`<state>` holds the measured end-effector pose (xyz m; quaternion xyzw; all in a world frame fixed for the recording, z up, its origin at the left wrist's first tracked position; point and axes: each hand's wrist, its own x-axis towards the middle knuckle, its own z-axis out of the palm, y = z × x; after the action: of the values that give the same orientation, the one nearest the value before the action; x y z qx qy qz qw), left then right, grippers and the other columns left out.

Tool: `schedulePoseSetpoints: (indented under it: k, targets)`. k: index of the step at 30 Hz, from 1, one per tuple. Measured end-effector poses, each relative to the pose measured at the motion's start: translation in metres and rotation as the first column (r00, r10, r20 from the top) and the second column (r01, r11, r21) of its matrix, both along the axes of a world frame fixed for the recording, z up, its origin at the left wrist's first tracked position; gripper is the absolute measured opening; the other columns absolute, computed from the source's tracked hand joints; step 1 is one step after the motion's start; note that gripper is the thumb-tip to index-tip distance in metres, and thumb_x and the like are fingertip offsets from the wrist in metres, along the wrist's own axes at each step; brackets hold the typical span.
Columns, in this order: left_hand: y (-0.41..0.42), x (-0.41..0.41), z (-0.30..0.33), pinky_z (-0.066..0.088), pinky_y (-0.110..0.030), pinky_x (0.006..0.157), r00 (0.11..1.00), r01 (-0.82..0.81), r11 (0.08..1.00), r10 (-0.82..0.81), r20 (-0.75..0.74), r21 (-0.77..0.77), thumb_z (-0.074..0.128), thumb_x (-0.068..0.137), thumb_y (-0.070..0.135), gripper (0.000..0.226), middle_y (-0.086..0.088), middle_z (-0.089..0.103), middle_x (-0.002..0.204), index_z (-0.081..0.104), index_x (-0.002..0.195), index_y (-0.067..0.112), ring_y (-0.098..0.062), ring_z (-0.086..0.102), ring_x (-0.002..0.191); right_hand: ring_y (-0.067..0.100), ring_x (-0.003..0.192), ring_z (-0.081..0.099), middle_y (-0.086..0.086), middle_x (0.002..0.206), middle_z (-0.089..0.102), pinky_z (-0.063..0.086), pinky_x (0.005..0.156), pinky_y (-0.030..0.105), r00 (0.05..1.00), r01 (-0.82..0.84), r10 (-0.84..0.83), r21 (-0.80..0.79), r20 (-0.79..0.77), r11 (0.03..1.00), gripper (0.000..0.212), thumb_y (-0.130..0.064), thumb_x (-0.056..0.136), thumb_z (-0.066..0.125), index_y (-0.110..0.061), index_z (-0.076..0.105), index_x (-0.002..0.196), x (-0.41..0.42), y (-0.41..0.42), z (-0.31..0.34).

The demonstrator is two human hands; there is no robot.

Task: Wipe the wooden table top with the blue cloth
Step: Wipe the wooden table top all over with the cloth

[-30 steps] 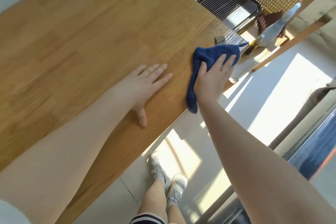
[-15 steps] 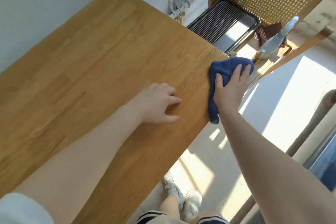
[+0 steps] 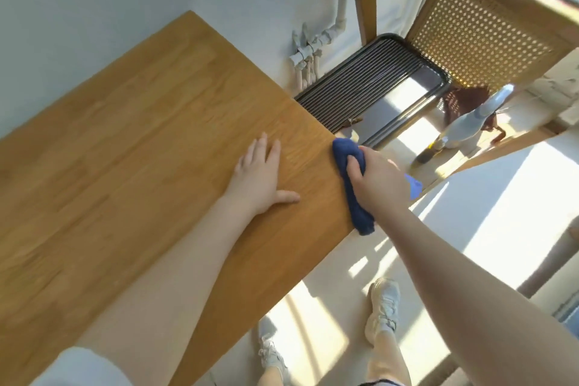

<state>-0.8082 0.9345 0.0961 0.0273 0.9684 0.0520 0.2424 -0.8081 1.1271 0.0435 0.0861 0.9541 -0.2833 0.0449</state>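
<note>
Head view. The blue cloth (image 3: 352, 178) lies bunched along the near right edge of the wooden table top (image 3: 141, 141), close to its far corner, with one end draped over the edge and hanging free. The right hand (image 3: 380, 182) presses down on it, thumb and fingers curled over the fold, holding the cloth against the edge. The left hand (image 3: 261, 177) rests flat on the wood just beside it, fingers straight and together, thumb spread, holding nothing.

Handling, as judged: the cloth is soft, light and limp; it folds and trails readily. Best held by the bunched middle under the palm, so the loose end does not drag or slip off the edge.

Surface: smooth jointed boards, level and hard, no objects on the visible part. Room: pale wall with pipes (image 3: 313, 44), a ribbed dark-framed seat (image 3: 366, 84), a cane chair back (image 3: 479, 34), a spray bottle (image 3: 466, 125), sunlit pale floor (image 3: 488, 219).
</note>
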Motion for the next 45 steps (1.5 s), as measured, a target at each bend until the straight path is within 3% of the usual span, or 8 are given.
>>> schedulePoseSetpoints:
  k: [3, 7, 13, 21, 24, 28, 36, 45]
  targets:
    - [0.009, -0.010, 0.008, 0.003, -0.039, 0.117, 0.993, -0.079, 0.989, 0.089, 0.077, -0.122, 0.070, 0.062, 0.064, 0.129, -0.014, -0.017, 0.156, -0.012, 0.148, 0.014, -0.028, -0.006, 0.145, 0.019, 0.097, 0.055, -0.001, 0.109, 0.059, 0.043, 0.072, 0.034, 0.982, -0.185, 0.186, -0.044, 0.025, 0.982, 0.031, -0.038, 0.093, 0.039, -0.023, 0.048, 0.118, 0.009, 0.014, 0.000]
    - [0.012, -0.010, 0.012, 0.006, -0.038, 0.117, 0.989, -0.097, 0.985, 0.112, 0.098, -0.145, 0.072, 0.059, 0.064, 0.131, -0.009, -0.016, 0.157, -0.011, 0.149, 0.017, -0.024, -0.004, 0.146, 0.031, 0.127, 0.043, 0.012, 0.142, 0.044, 0.033, 0.104, 0.038, 0.930, -0.366, 0.366, 0.022, -0.011, 0.930, 0.059, -0.042, 0.090, 0.046, -0.008, 0.039, 0.139, 0.041, 0.029, 0.002]
    - [0.003, -0.008, 0.002, 0.008, -0.037, 0.118, 0.988, -0.148, 0.983, 0.152, 0.030, -0.106, 0.073, 0.056, 0.065, 0.130, 0.000, -0.017, 0.157, -0.009, 0.149, 0.024, -0.018, -0.005, 0.146, 0.027, 0.135, 0.033, 0.008, 0.156, 0.016, 0.040, 0.098, 0.038, 0.822, -0.569, 0.566, 0.072, 0.064, 0.819, 0.068, -0.046, 0.096, 0.035, -0.012, 0.008, 0.148, -0.033, -0.008, 0.006]
    - [0.005, -0.005, 0.001, 0.008, -0.038, 0.118, 0.985, -0.164, 0.985, 0.166, 0.039, -0.047, 0.075, 0.056, 0.063, 0.130, 0.001, -0.020, 0.156, -0.009, 0.149, 0.025, -0.020, -0.007, 0.145, 0.031, 0.130, 0.039, 0.008, 0.158, 0.007, 0.047, 0.085, 0.040, 0.746, -0.665, 0.662, 0.139, 0.075, 0.734, 0.069, -0.051, 0.094, 0.033, -0.013, 0.013, 0.148, -0.043, -0.009, 0.008]
    - [0.003, -0.006, 0.000, 0.005, -0.038, 0.117, 0.988, -0.154, 0.987, 0.156, 0.025, -0.048, 0.074, 0.055, 0.065, 0.130, 0.001, -0.019, 0.156, -0.008, 0.149, 0.026, -0.019, -0.006, 0.145, 0.033, 0.136, 0.032, 0.014, 0.155, 0.019, 0.045, 0.098, 0.042, 0.703, -0.700, 0.710, 0.218, 0.040, 0.680, 0.068, -0.050, 0.092, 0.023, -0.008, 0.024, 0.145, -0.027, 0.004, 0.007]
    - [-0.004, -0.007, -0.004, -0.001, -0.036, 0.116, 0.987, -0.159, 0.987, 0.159, 0.020, -0.001, 0.072, 0.057, 0.066, 0.128, 0.004, -0.024, 0.155, -0.010, 0.148, 0.027, -0.017, -0.011, 0.144, 0.031, 0.142, 0.018, 0.015, 0.155, 0.016, 0.020, 0.114, 0.042, 0.668, -0.726, 0.744, 0.223, 0.007, 0.650, 0.065, -0.045, 0.093, 0.018, -0.009, 0.022, 0.146, -0.064, -0.023, 0.001]
    - [-0.004, -0.004, -0.005, -0.004, -0.039, 0.116, 0.992, -0.124, 0.992, 0.124, 0.029, -0.009, 0.067, 0.058, 0.070, 0.127, 0.003, -0.026, 0.154, -0.013, 0.148, 0.027, -0.019, -0.012, 0.144, 0.024, 0.144, 0.007, 0.008, 0.158, 0.003, 0.020, 0.113, 0.035, 0.705, -0.706, 0.709, 0.129, 0.024, 0.697, 0.061, -0.041, 0.098, 0.031, -0.013, 0.011, 0.149, -0.112, -0.070, 0.009]
    - [-0.014, -0.010, -0.008, 0.001, -0.040, 0.116, 0.996, -0.084, 0.996, 0.083, -0.022, -0.005, 0.063, 0.055, 0.077, 0.128, 0.004, -0.022, 0.155, -0.008, 0.149, 0.027, -0.019, -0.007, 0.144, 0.030, 0.142, 0.018, 0.011, 0.157, 0.007, 0.028, 0.110, 0.039, 0.696, -0.706, 0.718, 0.179, -0.001, 0.685, 0.057, -0.037, 0.099, 0.027, -0.011, 0.016, 0.148, -0.110, -0.074, 0.007]
